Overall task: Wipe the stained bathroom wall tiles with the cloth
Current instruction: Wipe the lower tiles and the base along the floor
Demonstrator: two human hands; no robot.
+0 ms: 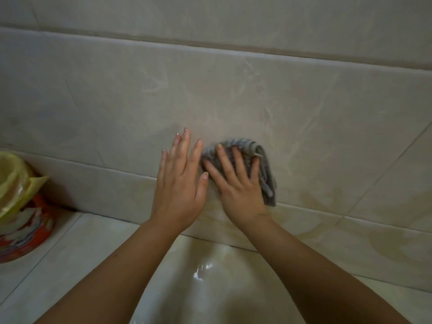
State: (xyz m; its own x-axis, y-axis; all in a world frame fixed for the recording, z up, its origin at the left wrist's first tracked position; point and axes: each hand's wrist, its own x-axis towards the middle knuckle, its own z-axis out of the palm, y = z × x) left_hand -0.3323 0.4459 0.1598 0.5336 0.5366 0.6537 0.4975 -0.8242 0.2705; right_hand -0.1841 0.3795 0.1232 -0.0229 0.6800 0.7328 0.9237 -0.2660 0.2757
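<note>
Tiled wall (233,101); cloth (267,176) under right hand (240,185)

**Clearance check**

Wall tiles (233,90) above and right of the cloth (265,167): unobstructed, free for a sweep. Leftward path blocked at once: left grip (180,181) flat against the tile, just beside the cloth. Far left on the tiled bench (81,242), a red patterned tub (25,230) lined with a yellow bag (14,174), well apart.

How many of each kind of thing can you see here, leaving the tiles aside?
Hands: 2, the left hand and the right hand
Cloth: 1
Red tub: 1
Yellow bag: 1
Total: 5
</note>
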